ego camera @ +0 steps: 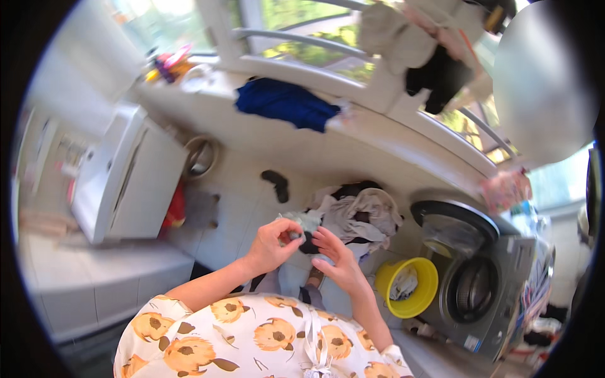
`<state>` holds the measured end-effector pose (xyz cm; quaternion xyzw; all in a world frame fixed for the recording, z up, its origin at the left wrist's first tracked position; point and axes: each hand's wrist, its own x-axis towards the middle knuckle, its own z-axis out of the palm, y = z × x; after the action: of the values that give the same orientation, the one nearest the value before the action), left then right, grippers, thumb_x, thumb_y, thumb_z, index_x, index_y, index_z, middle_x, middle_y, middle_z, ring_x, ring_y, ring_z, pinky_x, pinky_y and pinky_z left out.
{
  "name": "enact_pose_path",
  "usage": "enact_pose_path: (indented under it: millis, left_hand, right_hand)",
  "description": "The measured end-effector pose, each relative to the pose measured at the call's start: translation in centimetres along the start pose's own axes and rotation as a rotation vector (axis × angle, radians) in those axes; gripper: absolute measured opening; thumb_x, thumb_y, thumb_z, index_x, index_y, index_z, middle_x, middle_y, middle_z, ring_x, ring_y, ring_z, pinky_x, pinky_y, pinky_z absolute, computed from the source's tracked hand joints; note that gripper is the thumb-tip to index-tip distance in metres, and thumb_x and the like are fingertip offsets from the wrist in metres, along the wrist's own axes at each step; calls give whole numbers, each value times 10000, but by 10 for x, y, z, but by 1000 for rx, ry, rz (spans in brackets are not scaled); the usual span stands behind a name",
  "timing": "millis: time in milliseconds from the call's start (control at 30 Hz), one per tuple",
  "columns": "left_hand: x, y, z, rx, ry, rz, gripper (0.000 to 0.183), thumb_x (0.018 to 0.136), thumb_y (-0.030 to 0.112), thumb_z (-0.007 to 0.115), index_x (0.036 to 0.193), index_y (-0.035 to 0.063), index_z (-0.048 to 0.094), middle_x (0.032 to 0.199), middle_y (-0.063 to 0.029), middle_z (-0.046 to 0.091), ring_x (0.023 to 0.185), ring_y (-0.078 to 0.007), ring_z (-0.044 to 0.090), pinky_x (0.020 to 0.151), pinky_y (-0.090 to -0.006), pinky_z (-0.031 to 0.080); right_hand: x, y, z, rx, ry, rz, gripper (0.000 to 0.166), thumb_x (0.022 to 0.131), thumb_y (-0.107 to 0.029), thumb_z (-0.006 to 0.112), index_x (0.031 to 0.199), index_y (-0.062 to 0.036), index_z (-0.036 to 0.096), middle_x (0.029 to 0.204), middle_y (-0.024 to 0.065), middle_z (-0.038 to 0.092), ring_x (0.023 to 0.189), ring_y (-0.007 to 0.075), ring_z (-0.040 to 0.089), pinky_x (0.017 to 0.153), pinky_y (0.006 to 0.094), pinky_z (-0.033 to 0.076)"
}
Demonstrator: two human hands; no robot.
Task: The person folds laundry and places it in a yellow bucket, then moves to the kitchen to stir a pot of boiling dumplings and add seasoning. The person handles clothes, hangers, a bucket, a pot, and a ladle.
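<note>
My left hand (275,242) is in front of my body, its thumb and fingers pinched on a small piece of pale, greenish-grey cloth (302,220). Close beside it on the right, my right hand (335,260) has its fingers apart and holds nothing that I can see. Beyond my hands a heap of clothes (364,215), mostly pale with some black, lies on the tiled floor. A black sock (276,185) lies left of the heap. To the right, a yellow bucket (413,288) holds pale cloth.
A front-loading washing machine (491,283) has its round door (453,224) swung wide. Blue cloth (286,104) lies on the window ledge. Clothes (437,75) hang at the upper right. A white cabinet (146,184) is at the left, beside a raised tiled step (113,283).
</note>
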<state>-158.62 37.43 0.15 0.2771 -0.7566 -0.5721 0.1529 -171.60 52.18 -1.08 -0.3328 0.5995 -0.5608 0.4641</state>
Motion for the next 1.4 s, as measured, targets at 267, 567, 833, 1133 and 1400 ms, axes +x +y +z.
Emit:
enact_pose_path:
  millis: [267, 567, 833, 1133, 1400]
  left_hand:
    - [-148, -6, -69, -356, 564, -171, 228, 823, 9, 608, 1050, 21, 598, 757, 45, 549, 626, 0, 476, 552, -150, 406]
    - [-333, -78, -104, -31, 998, -471, 121, 775, 127, 671, 828, 19, 662, 562, -12, 550, 503, -72, 475, 480, -235, 391]
    - [-391, -95, -168, 365, 1345, -195, 141, 799, 113, 655, 826, 4, 570, 889, -84, 594, 646, -111, 556, 621, -242, 456]
    - [-386, -95, -258, -261, 1511, -210, 125, 893, 118, 563, 854, 11, 513, 713, 24, 511, 651, -28, 444, 593, -199, 392]
    - [-331, -112, -373, -357, 1500, -350, 116, 890, 122, 572, 875, 15, 529, 752, 23, 546, 677, -22, 470, 607, -193, 408]
  right_hand:
    - [20, -25, 92, 826, -547, 339, 469, 958, -291, 423, 1310, 17, 392, 1304, 225, 456, 1173, 317, 490, 963, 438, 422]
    - [30, -24, 268, 716, -806, 642, 414, 971, -291, 390, 1233, 20, 469, 1185, 215, 548, 1064, 292, 563, 904, 399, 464]
    - [70, -46, 418, 153, -945, 406, 259, 927, -178, 514, 1092, 18, 554, 911, 132, 652, 696, 166, 634, 631, 280, 532]
    - [222, -98, 560, -204, -958, -62, 253, 918, -176, 522, 1060, 26, 581, 890, 122, 644, 662, 143, 619, 603, 247, 519]
    - [408, -111, 755, -574, -722, -829, 180, 849, -155, 568, 897, 6, 633, 735, 166, 639, 602, 257, 650, 576, 340, 509]
